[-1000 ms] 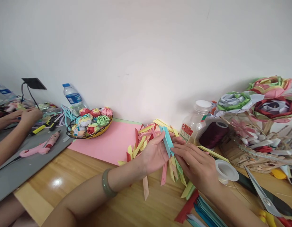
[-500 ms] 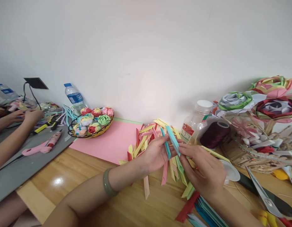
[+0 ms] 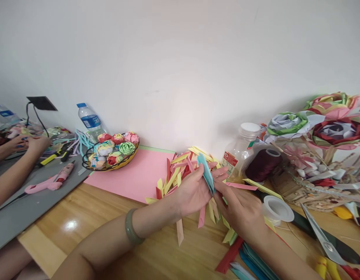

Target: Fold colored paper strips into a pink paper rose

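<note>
Light-blue folded paper strips (image 3: 206,171) lie together across the fingers of my left hand (image 3: 191,194), whose thumb presses on them. My right hand (image 3: 241,206) pinches their lower end between thumb and fingertips. Behind and beneath my hands spreads a heap of folded paper strips (image 3: 174,177) in yellow, red, pink and green. Partly under my right forearm sits a stack of blue folded strips (image 3: 254,260), with a red strip (image 3: 229,256) beside it.
A basket of paper flowers (image 3: 109,167) stands left on pink paper (image 3: 147,171). To the right are a clear jar (image 3: 241,151), dark thread spool (image 3: 263,165), white tape roll (image 3: 277,210), scissors (image 3: 325,241) and large paper flowers (image 3: 287,124). A co-worker's hands (image 3: 36,146) and glue gun (image 3: 51,181) are left.
The blue strips, held apart before, now lie against each other in my left hand. My right hand has moved slightly left and down to their lower end.
</note>
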Demonstrator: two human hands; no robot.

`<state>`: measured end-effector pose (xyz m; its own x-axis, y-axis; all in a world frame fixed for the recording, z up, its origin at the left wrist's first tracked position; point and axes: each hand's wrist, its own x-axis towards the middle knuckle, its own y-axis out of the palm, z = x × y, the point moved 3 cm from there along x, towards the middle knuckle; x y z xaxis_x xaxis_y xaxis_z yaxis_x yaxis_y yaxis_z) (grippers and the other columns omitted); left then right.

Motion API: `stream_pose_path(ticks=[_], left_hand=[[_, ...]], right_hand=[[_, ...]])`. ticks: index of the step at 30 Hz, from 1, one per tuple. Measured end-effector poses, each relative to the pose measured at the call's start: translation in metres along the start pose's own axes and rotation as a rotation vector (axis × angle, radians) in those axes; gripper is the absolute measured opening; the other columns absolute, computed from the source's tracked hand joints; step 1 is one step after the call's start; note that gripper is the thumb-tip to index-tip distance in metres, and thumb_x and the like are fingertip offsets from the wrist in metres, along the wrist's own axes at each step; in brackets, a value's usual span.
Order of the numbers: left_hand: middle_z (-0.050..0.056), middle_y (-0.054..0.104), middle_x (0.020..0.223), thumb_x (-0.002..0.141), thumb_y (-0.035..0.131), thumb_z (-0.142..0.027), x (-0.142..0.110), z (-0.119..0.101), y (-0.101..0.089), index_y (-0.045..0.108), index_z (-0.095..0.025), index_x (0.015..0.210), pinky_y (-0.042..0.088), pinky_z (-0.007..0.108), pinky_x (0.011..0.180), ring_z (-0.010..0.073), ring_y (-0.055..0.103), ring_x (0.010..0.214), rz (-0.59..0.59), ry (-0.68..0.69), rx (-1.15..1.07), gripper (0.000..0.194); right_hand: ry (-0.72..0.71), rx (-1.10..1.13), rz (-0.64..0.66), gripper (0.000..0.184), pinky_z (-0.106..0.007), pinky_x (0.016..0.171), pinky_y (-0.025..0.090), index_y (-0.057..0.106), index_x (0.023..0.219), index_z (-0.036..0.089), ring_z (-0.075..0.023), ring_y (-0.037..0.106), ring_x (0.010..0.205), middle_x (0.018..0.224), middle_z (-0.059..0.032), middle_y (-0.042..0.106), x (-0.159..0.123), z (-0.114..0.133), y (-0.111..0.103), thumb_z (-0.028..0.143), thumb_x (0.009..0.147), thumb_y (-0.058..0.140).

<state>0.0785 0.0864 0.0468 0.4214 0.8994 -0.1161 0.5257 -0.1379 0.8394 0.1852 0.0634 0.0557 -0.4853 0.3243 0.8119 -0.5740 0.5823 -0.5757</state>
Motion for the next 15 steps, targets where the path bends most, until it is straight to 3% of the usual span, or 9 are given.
stream_pose_path(ticks=[4, 8, 11, 13, 15], left_hand=[[0.009, 0.06, 0.109, 0.086, 0.037, -0.039, 0.0, -0.001, 0.001, 0.054, -0.019, 0.094, 0.038, 0.032, 0.093, 0.0181, 0.055, 0.104, -0.013, -0.004, -0.015, 0.028], [0.01, 0.063, 0.101, 0.086, 0.039, -0.033, -0.001, -0.003, 0.002, 0.056, -0.015, 0.086, 0.039, 0.031, 0.091, 0.0179, 0.058, 0.098, -0.046, 0.003, 0.031, 0.024], [0.01, 0.064, 0.093, 0.086, 0.04, -0.026, 0.0, -0.008, -0.003, 0.056, -0.013, 0.08, 0.041, 0.03, 0.088, 0.0171, 0.06, 0.091, -0.141, 0.035, 0.066, 0.021], [0.01, 0.064, 0.089, 0.086, 0.04, -0.024, 0.001, -0.013, -0.008, 0.055, -0.012, 0.077, 0.043, 0.03, 0.085, 0.0163, 0.061, 0.086, -0.235, 0.077, 0.073, 0.021], [0.009, 0.064, 0.086, 0.085, 0.042, -0.022, 0.001, -0.018, -0.013, 0.055, -0.012, 0.075, 0.044, 0.029, 0.082, 0.0152, 0.062, 0.082, -0.289, 0.106, 0.081, 0.019]], right_hand=[[-0.037, -0.03, 0.088, 0.015, -0.023, 0.049, 0.034, 0.057, 0.081, 0.016, -0.011, 0.055, 0.049, 0.057, 0.0004, 0.063, 0.0, -0.002, 0.003, 0.01, 0.083, 0.043], [-0.062, -0.019, 0.178, 0.021, -0.024, 0.054, 0.039, 0.059, 0.085, 0.016, -0.0132, 0.062, 0.063, 0.083, -0.0035, 0.07, 0.003, -0.004, 0.004, 0.006, 0.083, 0.04], [-0.08, 0.093, 0.287, 0.026, -0.024, 0.058, 0.044, 0.06, 0.092, 0.017, -0.0158, 0.064, 0.079, 0.102, -0.0053, 0.067, 0.009, -0.009, 0.001, 0.008, 0.084, 0.036], [0.021, 0.178, 0.331, 0.027, -0.023, 0.062, 0.047, 0.059, 0.101, 0.019, -0.0155, 0.064, 0.086, 0.108, -0.0046, 0.065, 0.014, -0.019, -0.004, 0.012, 0.086, 0.037], [0.21, 0.174, 0.358, 0.026, -0.023, 0.063, 0.048, 0.059, 0.104, 0.02, -0.0153, 0.065, 0.081, 0.102, -0.004, 0.067, 0.017, -0.035, -0.009, 0.016, 0.085, 0.041]])
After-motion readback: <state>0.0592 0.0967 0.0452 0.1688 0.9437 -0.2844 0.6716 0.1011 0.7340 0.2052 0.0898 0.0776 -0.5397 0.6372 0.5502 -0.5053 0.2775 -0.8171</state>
